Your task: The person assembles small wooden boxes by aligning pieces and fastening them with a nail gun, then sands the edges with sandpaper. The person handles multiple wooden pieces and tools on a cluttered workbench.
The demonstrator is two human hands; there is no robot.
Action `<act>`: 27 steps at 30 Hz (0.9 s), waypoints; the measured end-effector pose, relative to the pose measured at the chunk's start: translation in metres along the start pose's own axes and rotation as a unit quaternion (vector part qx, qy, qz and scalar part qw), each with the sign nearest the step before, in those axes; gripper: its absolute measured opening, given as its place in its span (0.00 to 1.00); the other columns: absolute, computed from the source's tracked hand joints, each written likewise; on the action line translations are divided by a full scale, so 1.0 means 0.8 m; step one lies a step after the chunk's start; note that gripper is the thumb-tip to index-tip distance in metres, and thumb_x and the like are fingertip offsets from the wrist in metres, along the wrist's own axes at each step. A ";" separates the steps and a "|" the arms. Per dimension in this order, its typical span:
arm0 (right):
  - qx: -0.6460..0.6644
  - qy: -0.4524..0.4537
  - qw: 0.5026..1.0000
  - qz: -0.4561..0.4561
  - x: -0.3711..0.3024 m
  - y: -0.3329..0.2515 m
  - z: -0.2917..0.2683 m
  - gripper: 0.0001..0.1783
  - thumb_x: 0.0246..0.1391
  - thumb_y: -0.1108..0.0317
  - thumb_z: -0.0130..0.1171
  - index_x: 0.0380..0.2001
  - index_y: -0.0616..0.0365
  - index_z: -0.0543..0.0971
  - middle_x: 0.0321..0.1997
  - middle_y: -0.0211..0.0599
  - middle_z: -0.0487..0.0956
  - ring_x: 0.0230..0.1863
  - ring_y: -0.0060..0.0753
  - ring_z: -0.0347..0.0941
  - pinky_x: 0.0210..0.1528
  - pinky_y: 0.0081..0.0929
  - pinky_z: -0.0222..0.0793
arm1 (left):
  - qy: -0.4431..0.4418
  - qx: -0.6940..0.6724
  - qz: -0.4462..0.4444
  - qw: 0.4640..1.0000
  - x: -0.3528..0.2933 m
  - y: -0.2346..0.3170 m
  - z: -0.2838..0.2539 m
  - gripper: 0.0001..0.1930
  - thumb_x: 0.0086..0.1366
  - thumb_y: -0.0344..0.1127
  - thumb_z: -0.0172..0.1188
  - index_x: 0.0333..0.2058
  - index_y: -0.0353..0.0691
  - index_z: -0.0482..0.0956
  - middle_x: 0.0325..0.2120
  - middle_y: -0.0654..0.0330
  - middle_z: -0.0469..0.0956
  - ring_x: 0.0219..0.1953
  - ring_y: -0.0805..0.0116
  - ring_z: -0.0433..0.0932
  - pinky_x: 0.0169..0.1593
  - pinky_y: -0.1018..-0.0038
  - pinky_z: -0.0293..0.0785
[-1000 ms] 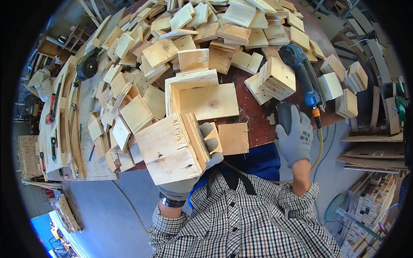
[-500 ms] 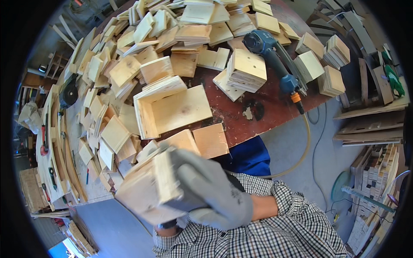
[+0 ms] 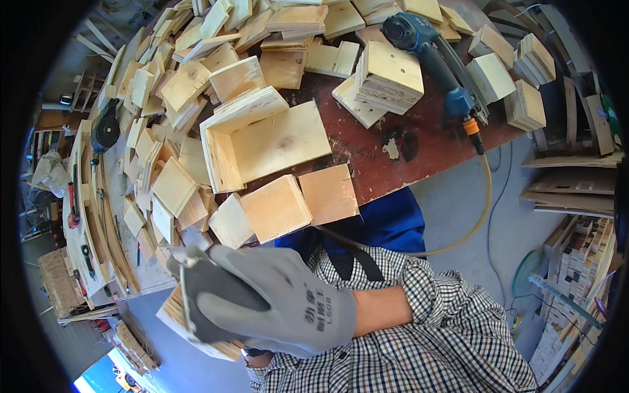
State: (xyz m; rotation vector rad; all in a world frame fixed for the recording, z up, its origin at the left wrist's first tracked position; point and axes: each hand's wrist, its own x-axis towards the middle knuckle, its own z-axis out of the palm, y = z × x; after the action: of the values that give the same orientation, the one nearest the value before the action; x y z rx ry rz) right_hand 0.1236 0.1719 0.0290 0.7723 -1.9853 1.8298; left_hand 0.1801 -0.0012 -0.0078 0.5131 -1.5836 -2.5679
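My right hand (image 3: 278, 295), in a grey glove, is closed on a dark grey flat piece (image 3: 229, 288) with a pale edge, like a sanding pad; its exact kind is unclear. Its fingers and thumb lie across the piece, which hides much of a plywood workpiece (image 3: 171, 316) with layered edges, held tilted off the near side of the table. My left hand is mostly behind these; a grey glove tip (image 3: 174, 265) shows at the far edge, around the workpiece, and the left wrist (image 3: 259, 359) below. Beyond lies a partly built plywood box (image 3: 282, 147), beside loose square boards (image 3: 276, 208).
A heap of plywood pieces (image 3: 190, 85) covers the table's far left. A blue air nailer (image 3: 439, 65) with a yellowish hose (image 3: 486, 206) lies at right, near stacked blocks (image 3: 390, 75). The red tabletop (image 3: 367, 167) ends close to my body. Hand tools (image 3: 73, 196) lie at left.
My right hand and the dark piece have moved left across the workpiece, which has shifted left and lower and is now more covered. The view has shifted slightly.
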 end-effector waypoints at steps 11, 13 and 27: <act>-0.003 -0.133 0.990 0.044 0.027 0.000 -0.033 0.43 0.54 0.52 0.68 0.72 0.51 0.71 0.71 0.63 0.66 0.68 0.61 0.68 0.64 0.52 0.65 | 0.047 0.048 0.033 0.997 0.002 -0.005 -0.013 0.37 0.82 0.61 0.39 0.79 0.46 0.48 0.77 0.49 0.55 0.77 0.46 0.58 0.77 0.47 0.59; -0.056 -0.165 0.982 0.072 0.046 0.003 -0.053 0.42 0.55 0.56 0.66 0.72 0.59 0.70 0.73 0.67 0.64 0.67 0.65 0.68 0.67 0.54 0.63 | 0.032 0.047 0.024 0.998 0.015 -0.020 -0.010 0.37 0.82 0.61 0.39 0.80 0.47 0.47 0.78 0.50 0.54 0.77 0.47 0.58 0.78 0.47 0.59; -0.144 -0.114 0.980 0.070 0.062 0.022 -0.083 0.39 0.67 0.56 0.59 0.75 0.63 0.64 0.72 0.69 0.64 0.70 0.68 0.62 0.72 0.54 0.55 | -0.023 0.694 0.298 0.655 0.025 -0.011 0.034 0.44 0.66 0.54 0.71 0.73 0.39 0.62 0.69 0.50 0.70 0.68 0.52 0.73 0.72 0.55 0.66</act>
State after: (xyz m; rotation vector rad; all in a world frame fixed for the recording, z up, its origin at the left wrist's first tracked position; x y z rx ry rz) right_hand 0.0659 0.2297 0.0519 0.7996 -2.4391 1.5277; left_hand 0.1536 0.0213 -0.0095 -0.1032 -2.7930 -0.5239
